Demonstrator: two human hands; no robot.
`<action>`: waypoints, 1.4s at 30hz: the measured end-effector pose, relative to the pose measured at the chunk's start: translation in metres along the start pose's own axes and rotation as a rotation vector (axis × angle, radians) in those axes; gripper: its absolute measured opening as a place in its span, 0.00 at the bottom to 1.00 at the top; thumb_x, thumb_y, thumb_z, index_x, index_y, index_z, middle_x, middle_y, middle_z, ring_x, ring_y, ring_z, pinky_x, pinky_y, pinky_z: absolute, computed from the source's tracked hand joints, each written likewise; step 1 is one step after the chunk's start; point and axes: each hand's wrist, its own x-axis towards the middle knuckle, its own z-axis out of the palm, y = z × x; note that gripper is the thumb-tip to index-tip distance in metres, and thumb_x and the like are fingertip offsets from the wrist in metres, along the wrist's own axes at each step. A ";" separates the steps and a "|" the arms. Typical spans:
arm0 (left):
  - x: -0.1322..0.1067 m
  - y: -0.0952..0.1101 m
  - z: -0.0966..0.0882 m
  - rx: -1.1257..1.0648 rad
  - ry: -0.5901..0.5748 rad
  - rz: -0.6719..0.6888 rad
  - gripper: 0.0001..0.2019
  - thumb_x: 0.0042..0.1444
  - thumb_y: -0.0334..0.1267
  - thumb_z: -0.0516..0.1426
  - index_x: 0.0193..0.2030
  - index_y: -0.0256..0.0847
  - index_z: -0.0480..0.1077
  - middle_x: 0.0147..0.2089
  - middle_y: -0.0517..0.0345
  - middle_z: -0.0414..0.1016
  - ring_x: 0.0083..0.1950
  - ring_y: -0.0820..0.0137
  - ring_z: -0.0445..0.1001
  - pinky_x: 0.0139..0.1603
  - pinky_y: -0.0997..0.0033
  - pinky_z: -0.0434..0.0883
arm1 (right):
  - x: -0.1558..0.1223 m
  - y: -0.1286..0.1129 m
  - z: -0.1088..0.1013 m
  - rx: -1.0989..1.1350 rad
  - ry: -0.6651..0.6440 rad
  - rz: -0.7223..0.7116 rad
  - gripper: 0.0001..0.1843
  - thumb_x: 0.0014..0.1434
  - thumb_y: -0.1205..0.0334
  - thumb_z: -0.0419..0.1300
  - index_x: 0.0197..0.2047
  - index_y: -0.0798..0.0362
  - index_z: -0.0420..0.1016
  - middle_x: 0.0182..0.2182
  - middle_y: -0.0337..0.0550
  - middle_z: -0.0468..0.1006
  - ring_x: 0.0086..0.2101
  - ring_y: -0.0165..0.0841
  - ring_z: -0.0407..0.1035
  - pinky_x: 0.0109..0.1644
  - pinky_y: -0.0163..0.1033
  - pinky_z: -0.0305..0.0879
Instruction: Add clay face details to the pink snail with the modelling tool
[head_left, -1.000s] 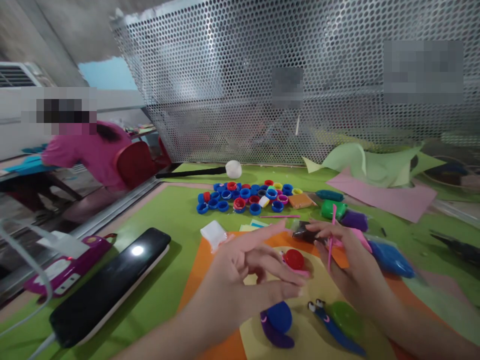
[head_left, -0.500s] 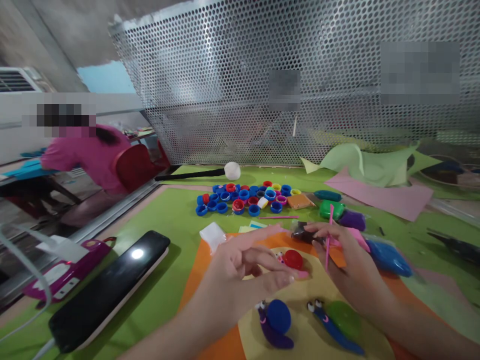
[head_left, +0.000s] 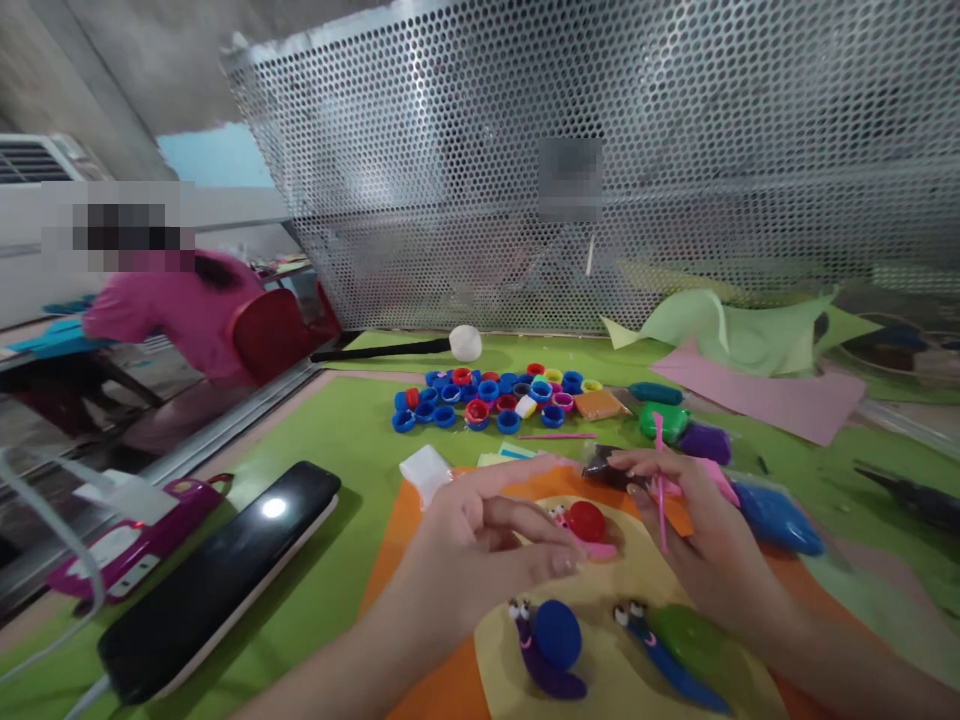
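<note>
My right hand [head_left: 694,510] pinches a thin pink clay modelling tool [head_left: 661,490], which stands nearly upright between the fingers. To its left, my left hand [head_left: 487,545] is open, thumb and fingers apart and curved, beside a pink clay snail [head_left: 598,551] with a red bottle-cap shell [head_left: 586,522]. The fingers partly cover that snail, and I cannot tell whether they touch it. Nearer to me lie a purple clay snail [head_left: 541,672] with a blue cap shell [head_left: 559,635] and a blue clay snail [head_left: 664,660] with a green shell [head_left: 686,640]. All three rest on yellow paper [head_left: 607,690].
Behind the hands lie several bottle caps [head_left: 487,390] and packets of clay, one blue [head_left: 780,515]. A black lamp [head_left: 225,580], lit, and a magenta power strip [head_left: 135,540] are at left. Perforated metal sheet [head_left: 450,170] walls the back. A person in pink [head_left: 172,310] sits left.
My left hand has drawn back slightly to the left, uncovering more of the pink snail. My right hand and the pink tool have shifted a little, with the tool tilting the other way.
</note>
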 end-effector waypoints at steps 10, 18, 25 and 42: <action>0.000 -0.002 -0.002 0.044 0.011 0.010 0.30 0.29 0.23 0.69 0.43 0.43 0.70 0.19 0.71 0.73 0.27 0.77 0.72 0.32 0.78 0.66 | 0.000 0.002 0.003 -0.004 -0.004 -0.002 0.05 0.61 0.66 0.50 0.41 0.48 0.60 0.40 0.47 0.73 0.43 0.43 0.68 0.48 0.57 0.61; 0.002 -0.004 0.001 -0.017 -0.037 -0.007 0.23 0.44 0.32 0.65 0.48 0.44 0.67 0.29 0.62 0.80 0.35 0.73 0.77 0.33 0.78 0.69 | -0.001 0.002 0.002 -0.012 -0.005 -0.006 0.05 0.61 0.66 0.49 0.41 0.49 0.60 0.40 0.48 0.73 0.43 0.43 0.68 0.47 0.56 0.63; 0.001 -0.003 -0.003 0.050 -0.065 0.001 0.25 0.38 0.29 0.67 0.46 0.46 0.70 0.22 0.68 0.76 0.33 0.75 0.74 0.36 0.77 0.66 | -0.001 0.001 0.001 -0.009 -0.002 -0.003 0.04 0.61 0.66 0.49 0.40 0.48 0.60 0.40 0.47 0.73 0.42 0.42 0.68 0.45 0.53 0.64; 0.002 -0.005 -0.002 0.016 -0.086 -0.030 0.20 0.43 0.34 0.65 0.46 0.46 0.70 0.26 0.63 0.77 0.35 0.74 0.74 0.35 0.77 0.67 | -0.001 0.002 0.004 -0.015 0.011 0.008 0.04 0.61 0.65 0.49 0.39 0.48 0.60 0.39 0.46 0.74 0.41 0.42 0.70 0.50 0.58 0.61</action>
